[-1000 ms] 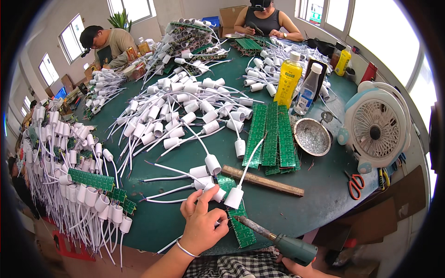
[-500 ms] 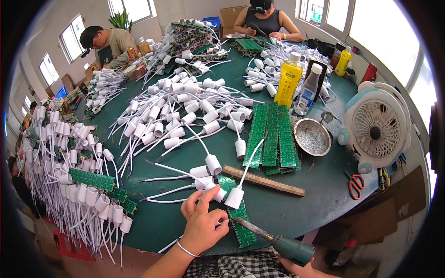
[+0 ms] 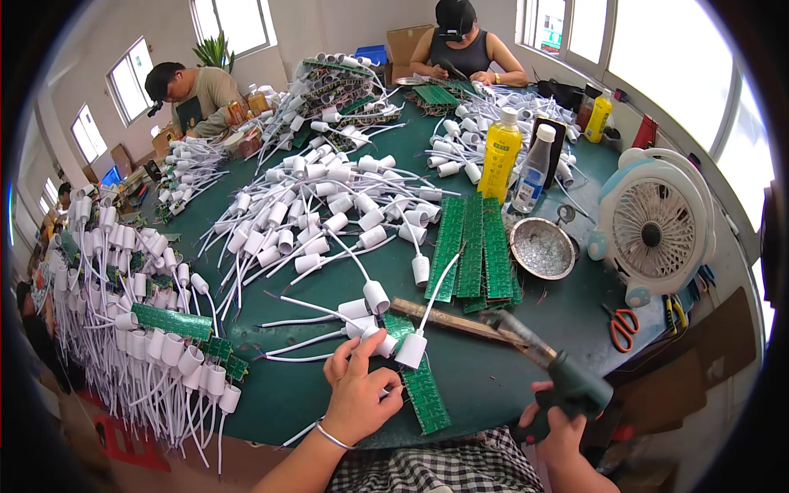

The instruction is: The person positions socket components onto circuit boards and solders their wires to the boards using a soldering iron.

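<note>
My right hand (image 3: 560, 429) grips a dark green soldering gun (image 3: 579, 384), slightly blurred, its metal tip raised above the wooden bar (image 3: 450, 319). Over the near end of a green circuit board strip (image 3: 426, 398), my left hand (image 3: 358, 398) is closed, thumb against finger; whatever lies in the pinch is too small to make out. Its upper fingertips reach a white lamp socket (image 3: 380, 340). Another white socket (image 3: 411, 350) rests on the strip, with its cable running up across the bar. A few more cabled sockets lie just beyond my left hand.
A heap of white cabled sockets (image 3: 320, 197) covers the middle; more hang over the left edge. At right are green board strips (image 3: 470, 246), a metal bowl (image 3: 542, 248), a yellow bottle (image 3: 500, 156), a clear bottle (image 3: 532, 172), a fan (image 3: 653, 234) and scissors (image 3: 622, 329). Two people work across the table.
The soldering gun has moved up and right with my right hand, its tip leaving the circuit board for the space above the wooden bar. My left hand stays put.
</note>
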`<state>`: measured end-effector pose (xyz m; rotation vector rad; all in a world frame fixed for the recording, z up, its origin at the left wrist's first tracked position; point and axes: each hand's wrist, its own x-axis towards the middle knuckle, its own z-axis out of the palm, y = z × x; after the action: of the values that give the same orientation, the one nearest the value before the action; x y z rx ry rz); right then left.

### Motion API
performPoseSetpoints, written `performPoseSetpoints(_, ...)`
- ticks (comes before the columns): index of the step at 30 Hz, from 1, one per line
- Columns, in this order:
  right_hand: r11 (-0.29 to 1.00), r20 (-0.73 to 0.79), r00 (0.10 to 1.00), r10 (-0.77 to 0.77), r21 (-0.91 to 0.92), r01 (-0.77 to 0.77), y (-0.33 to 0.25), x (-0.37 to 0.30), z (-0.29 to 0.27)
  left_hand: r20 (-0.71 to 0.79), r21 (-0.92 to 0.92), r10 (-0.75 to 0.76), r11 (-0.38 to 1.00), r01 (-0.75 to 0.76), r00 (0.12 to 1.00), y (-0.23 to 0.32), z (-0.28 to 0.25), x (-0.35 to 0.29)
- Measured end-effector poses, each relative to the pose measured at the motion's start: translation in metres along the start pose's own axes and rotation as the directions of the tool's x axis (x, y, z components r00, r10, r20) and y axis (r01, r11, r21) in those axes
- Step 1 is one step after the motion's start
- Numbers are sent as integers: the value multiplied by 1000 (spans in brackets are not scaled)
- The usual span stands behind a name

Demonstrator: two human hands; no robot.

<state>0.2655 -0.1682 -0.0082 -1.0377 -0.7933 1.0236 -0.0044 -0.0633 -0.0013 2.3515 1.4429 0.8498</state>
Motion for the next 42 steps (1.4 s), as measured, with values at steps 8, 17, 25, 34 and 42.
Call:
performPoseSetpoints(8,919,-84,996,-8,392,41,8,53,-20,-72,48,40,998,-37,997,4,2,-11)
performPoseSetpoints(17,954,-56,998,28,301,-10,8,57,-11,-41,191,-88,977,95,995,0,-16,-41)
performPoseSetpoints(25,957,-112,994,12,290,22,9,54,-10,-248,599,454,766,-232,856,11,-35,15)
performPoseSetpoints(34,941,-164,986,-36,326,88,15,54,-16,-411,-198,-52,980,-33,910,-59,-23,75)
performPoseSetpoints(42,941,-163,986,-29,329,82,15,55,-14,-289,400,-338,808,433,896,-160,-36,133)
